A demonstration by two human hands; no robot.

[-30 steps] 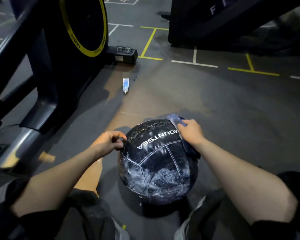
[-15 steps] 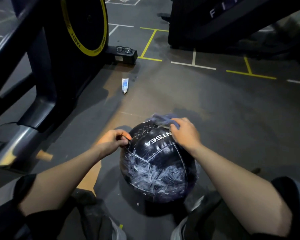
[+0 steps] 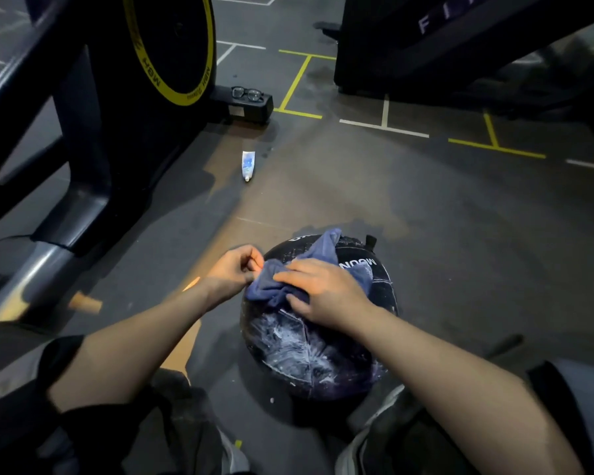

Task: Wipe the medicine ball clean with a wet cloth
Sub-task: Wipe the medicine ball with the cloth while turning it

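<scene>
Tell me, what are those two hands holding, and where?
The right hand holds a blue cloth at its bunched middle on the ball. The left hand pinches the cloth's left edge.

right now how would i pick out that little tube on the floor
Start at the big black wheel with the yellow ring, upper left. Just right of its base, a black foot carries a pair of glasses. The tube lies on the bare floor below it, the only small white-and-blue thing there.

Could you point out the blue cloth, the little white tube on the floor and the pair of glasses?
blue cloth (image 3: 271, 286): head view, bunched folds on the ball.
white tube (image 3: 248, 164): head view, middle of its body.
glasses (image 3: 247, 93): head view, bridge between the lenses.
</scene>
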